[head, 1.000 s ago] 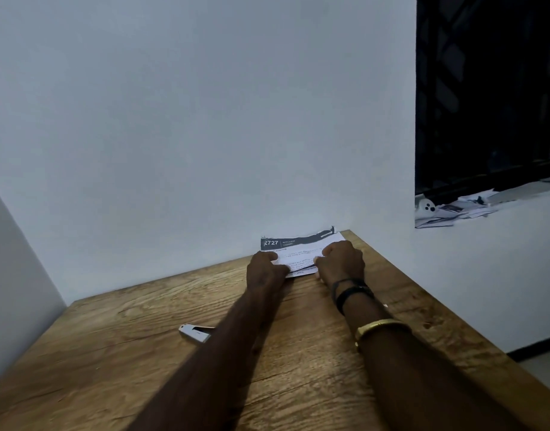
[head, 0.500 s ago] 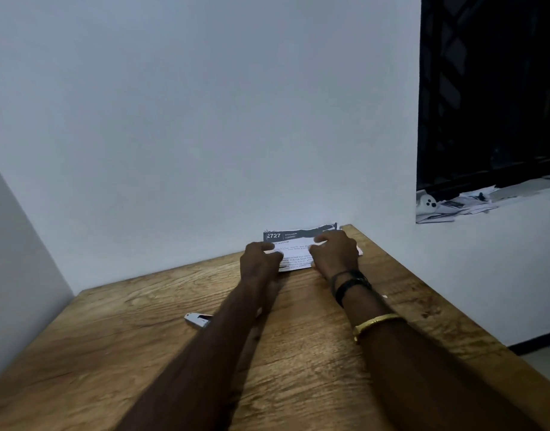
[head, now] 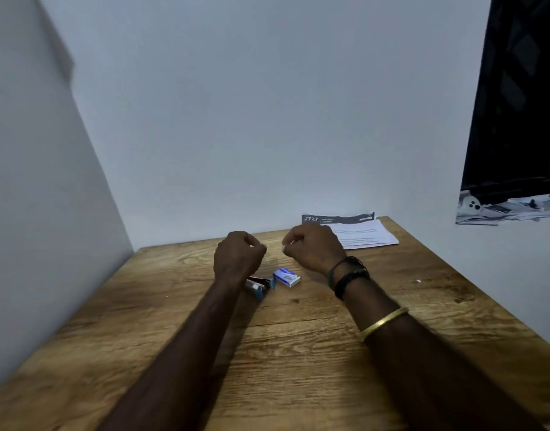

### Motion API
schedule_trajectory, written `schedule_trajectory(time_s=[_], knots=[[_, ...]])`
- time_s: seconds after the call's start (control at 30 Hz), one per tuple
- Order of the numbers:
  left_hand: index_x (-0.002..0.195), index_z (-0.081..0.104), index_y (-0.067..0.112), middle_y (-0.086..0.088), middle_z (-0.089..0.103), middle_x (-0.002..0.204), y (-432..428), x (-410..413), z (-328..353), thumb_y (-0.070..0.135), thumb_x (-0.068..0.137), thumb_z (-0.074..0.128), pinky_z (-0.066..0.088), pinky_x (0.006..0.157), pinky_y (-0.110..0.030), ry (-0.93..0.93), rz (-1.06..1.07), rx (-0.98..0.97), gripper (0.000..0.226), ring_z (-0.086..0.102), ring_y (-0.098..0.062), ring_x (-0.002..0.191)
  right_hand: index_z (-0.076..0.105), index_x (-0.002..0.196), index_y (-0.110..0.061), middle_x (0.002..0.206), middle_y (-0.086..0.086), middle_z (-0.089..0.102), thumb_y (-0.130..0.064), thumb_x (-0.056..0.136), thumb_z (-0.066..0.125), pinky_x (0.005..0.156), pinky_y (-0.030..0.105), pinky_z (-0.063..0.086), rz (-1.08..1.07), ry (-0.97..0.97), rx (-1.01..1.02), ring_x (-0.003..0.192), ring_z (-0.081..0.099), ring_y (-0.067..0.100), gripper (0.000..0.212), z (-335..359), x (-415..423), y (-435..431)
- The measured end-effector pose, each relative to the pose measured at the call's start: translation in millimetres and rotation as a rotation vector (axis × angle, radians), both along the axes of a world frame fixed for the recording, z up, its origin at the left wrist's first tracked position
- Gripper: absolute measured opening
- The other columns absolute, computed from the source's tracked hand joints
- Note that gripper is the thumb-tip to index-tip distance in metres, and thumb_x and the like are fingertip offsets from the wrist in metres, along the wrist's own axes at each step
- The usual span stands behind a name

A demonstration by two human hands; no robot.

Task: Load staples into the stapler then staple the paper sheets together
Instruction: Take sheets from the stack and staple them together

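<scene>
The paper sheets [head: 362, 234] lie flat at the table's far right corner against the wall, with a dark header strip on top. A small blue and white staple box [head: 286, 277] rests mid-table. Just left of it lies the stapler [head: 258, 286], blue and metal, partly hidden under my left wrist. My left hand [head: 238, 256] hovers above the stapler with its fingers curled in. My right hand [head: 314, 248] is also curled, above and behind the box, just left of the sheets. I see nothing held in either hand.
The wooden table [head: 298, 353] stands in a corner, with white walls [head: 236, 119] at the left and back. A dark window [head: 522, 104] is at the right, with scattered papers [head: 503, 208] on its sill. Bands sit on my right forearm.
Both hands have let go of the paper sheets and pulled back toward me, fingers curling in. The view has shifted, and the staple box now shows beside the stapler.
</scene>
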State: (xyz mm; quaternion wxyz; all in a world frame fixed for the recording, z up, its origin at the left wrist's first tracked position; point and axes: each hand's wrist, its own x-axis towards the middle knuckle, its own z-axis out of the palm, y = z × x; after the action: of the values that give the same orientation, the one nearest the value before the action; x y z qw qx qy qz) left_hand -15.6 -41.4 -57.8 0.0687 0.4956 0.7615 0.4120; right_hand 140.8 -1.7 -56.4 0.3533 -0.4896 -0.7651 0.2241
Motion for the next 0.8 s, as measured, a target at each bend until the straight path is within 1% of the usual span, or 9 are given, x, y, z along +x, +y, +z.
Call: schedule_trajectory(time_s=[0.07, 0.13, 0.17, 0.27, 0.33, 0.4, 0.53, 0.63, 0.8], knots=[[0.083, 0.076, 0.018, -0.001, 0.075, 0.087, -10.8, -6.4, 1.0, 0.036, 0.08, 0.071, 0.049, 0.072, -0.027, 0.123, 0.03, -0.123, 0.019, 0.069, -0.023, 0.091, 0.078, 0.085, -0.031, 0.099, -0.007, 0.077, -0.029, 0.075, 0.076, 0.083, 0.032, 0.058, 0.045, -0.115, -0.055, 0.095, 0.069, 0.017, 0.011, -2.5, -6.2, -8.2], [0.086, 0.075, 0.016, -0.005, 0.075, 0.092, -19.3, -10.6, -1.3, 0.041, 0.079, 0.071, 0.053, 0.076, -0.032, 0.186, 0.032, -0.208, 0.027, 0.069, -0.027, 0.095, 0.077, 0.094, -0.032, 0.1, -0.007, 0.076, -0.03, 0.071, 0.077, 0.079, 0.029, 0.057, 0.059, -0.217, -0.084, 0.094, 0.068, 0.015, 0.023, -6.4, -10.0, -13.9], [0.086, 0.075, 0.014, -0.007, 0.075, 0.092, -22.9, -11.5, -3.5, 0.043, 0.079, 0.071, 0.054, 0.077, -0.034, 0.204, 0.023, -0.242, 0.03, 0.069, -0.028, 0.095, 0.076, 0.098, -0.033, 0.104, -0.007, 0.075, -0.031, 0.071, 0.077, 0.079, 0.028, 0.055, 0.059, -0.259, -0.08, 0.096, 0.068, 0.016, 0.027, -8.0, -11.7, -15.1], [0.088, 0.075, 0.014, -0.006, 0.075, 0.093, -28.2, -11.9, -9.7, 0.042, 0.078, 0.074, 0.059, 0.08, -0.037, 0.187, -0.02, -0.292, 0.03, 0.07, -0.027, 0.093, 0.075, 0.103, -0.034, 0.119, -0.006, 0.071, -0.034, 0.077, 0.076, 0.081, 0.027, 0.052, 0.05, -0.328, -0.04, 0.108, 0.066, 0.018, 0.026, -13.2, -16.0, -15.8], [0.09, 0.076, 0.013, -0.007, 0.077, 0.094, -27.8, -13.8, -10.4, 0.034, 0.078, 0.076, 0.06, 0.08, -0.037, 0.151, -0.031, -0.284, 0.025, 0.071, -0.025, 0.093, 0.077, 0.1, -0.031, 0.121, -0.004, 0.072, -0.03, 0.08, 0.076, 0.082, 0.026, 0.051, 0.053, -0.356, -0.015, 0.11, 0.065, 0.018, 0.02, -15.3, -21.2, -15.4], [0.094, 0.078, 0.012, -0.008, 0.077, 0.098, -24.7, -12.5, -8.7, 0.025, 0.079, 0.076, 0.058, 0.081, -0.034, 0.119, -0.046, -0.273, 0.02, 0.071, -0.024, 0.096, 0.078, 0.099, -0.029, 0.12, -0.002, 0.073, -0.027, 0.081, 0.077, 0.082, 0.027, 0.051, 0.049, -0.357, -0.005, 0.11, 0.066, 0.019, 0.018, -17.1, -22.4, -13.5], [0.101, 0.077, 0.014, -0.011, 0.076, 0.105, -16.7, -8.1, -6.2, 0.014, 0.078, 0.076, 0.052, 0.081, -0.029, 0.064, -0.084, -0.233, 0.023, 0.07, -0.026, 0.103, 0.078, 0.099, -0.028, 0.118, -0.002, 0.073, -0.028, 0.079, 0.077, 0.083, 0.026, 0.049, -0.012, -0.287, 0.031, 0.111, 0.066, 0.021, 0.02, -17.9, -24.0, -8.2], [0.101, 0.078, 0.012, -0.012, 0.076, 0.104, -13.3, -5.7, -5.6, 0.01, 0.077, 0.076, 0.054, 0.083, -0.03, 0.059, -0.085, -0.223, 0.024, 0.07, -0.027, 0.104, 0.078, 0.102, -0.027, 0.115, -0.001, 0.074, -0.028, 0.078, 0.075, 0.084, 0.027, 0.049, -0.071, -0.22, 0.071, 0.11, 0.066, 0.023, 0.023, -18.5, -25.8, -8.6], [0.094, 0.079, 0.008, -0.012, 0.078, 0.099, -9.3, -3.8, -8.2, 0.01, 0.076, 0.078, 0.052, 0.075, -0.027, 0.03, -0.06, -0.201, 0.018, 0.072, -0.026, 0.098, 0.076, 0.108, -0.021, 0.118, 0.004, 0.072, -0.026, 0.079, 0.074, 0.093, 0.031, 0.049, -0.115, -0.189, 0.105, 0.115, 0.063, 0.026, 0.03, -23.6, -29.1, -10.0]])
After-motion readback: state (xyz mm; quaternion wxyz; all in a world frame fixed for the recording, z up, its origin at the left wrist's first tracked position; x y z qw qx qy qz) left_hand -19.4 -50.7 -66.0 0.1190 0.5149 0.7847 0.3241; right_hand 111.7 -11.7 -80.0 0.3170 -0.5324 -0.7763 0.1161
